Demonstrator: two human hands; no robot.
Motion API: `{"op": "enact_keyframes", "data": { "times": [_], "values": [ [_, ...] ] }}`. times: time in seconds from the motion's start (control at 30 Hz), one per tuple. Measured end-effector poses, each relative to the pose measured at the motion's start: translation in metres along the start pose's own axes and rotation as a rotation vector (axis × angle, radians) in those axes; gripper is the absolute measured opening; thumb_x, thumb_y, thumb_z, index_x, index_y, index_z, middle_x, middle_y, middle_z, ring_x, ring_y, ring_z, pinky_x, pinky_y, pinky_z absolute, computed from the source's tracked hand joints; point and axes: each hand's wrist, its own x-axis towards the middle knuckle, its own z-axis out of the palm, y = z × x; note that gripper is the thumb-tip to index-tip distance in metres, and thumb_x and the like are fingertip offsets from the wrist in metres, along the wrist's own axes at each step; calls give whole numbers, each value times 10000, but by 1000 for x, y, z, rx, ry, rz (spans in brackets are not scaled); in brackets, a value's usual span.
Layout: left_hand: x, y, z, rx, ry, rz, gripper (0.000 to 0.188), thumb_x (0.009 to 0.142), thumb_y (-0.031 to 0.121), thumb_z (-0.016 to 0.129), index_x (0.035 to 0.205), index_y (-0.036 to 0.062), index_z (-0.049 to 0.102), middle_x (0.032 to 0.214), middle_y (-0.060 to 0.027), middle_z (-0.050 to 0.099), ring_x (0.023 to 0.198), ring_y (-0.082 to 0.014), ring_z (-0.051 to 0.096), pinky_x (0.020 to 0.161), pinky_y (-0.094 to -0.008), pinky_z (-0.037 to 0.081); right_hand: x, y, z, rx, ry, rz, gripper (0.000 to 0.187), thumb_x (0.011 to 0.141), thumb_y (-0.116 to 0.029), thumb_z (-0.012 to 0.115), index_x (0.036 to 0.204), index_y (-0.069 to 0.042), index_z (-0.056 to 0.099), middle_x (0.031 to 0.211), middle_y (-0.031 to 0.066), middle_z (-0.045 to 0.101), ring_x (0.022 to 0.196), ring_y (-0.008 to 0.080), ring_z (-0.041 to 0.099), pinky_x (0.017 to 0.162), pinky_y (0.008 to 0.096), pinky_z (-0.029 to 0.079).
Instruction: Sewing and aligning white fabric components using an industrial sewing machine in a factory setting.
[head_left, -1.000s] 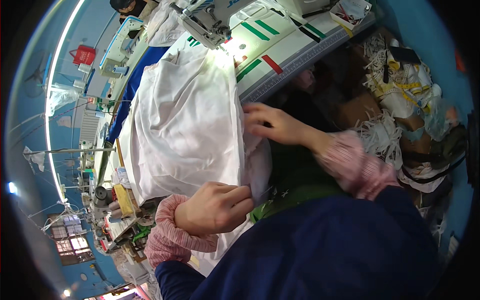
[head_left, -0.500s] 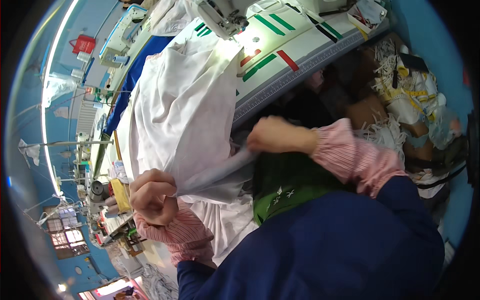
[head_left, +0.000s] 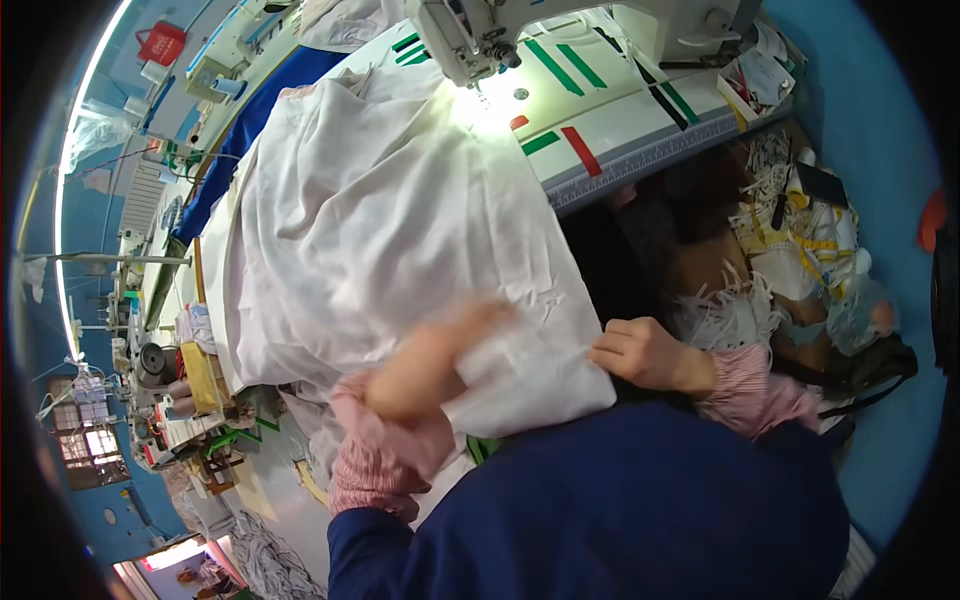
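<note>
A wide piece of white fabric lies over the sewing table and drapes down over my lap. Its upper part reaches under the lit needle area of a white sewing machine. My right hand is closed, pinching the fabric's right edge near its lower corner. Over the fabric's lower middle is my left hand, smeared by motion, so its fingers cannot be made out. Both forearms wear pink striped sleeve covers.
Green, red and black tape strips mark the tabletop beside a ruler along its front edge. A small box of tools sits at the back right. Below it are fabric scraps and a clear plastic bag.
The fabric has spread out flat to the right, covering part of the tape marks and ruler. My right hand has moved right and down; my left has swung right over the fabric.
</note>
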Motion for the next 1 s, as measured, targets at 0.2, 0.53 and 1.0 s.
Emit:
{"op": "enact_keyframes", "data": {
  "times": [0.2,0.53,1.0],
  "values": [
    [-4,-143,0,610,483,-970,691,865,488,617,1415,128,406,1481,-193,319,1389,-402,241,1114,-539,191,-14,38,27,98,53,170,103,674,-49,612,776,-57,598,710,20,545,606,163,535,487,259,459],
    [21,-186,-26,656,512,-809,683,871,476,608,1409,107,410,1469,-250,306,1357,-446,267,1101,-550,200,20,83,18,107,116,215,181,677,-47,650,857,-28,654,818,38,615,637,159,567,514,253,478],
    [55,-252,-75,720,517,-758,595,917,416,563,1384,71,436,1444,-268,343,1348,-391,316,1110,-411,252,75,136,15,42,220,98,192,684,-58,623,868,-17,661,848,58,629,666,173,591,595,276,493]
  ]
}}
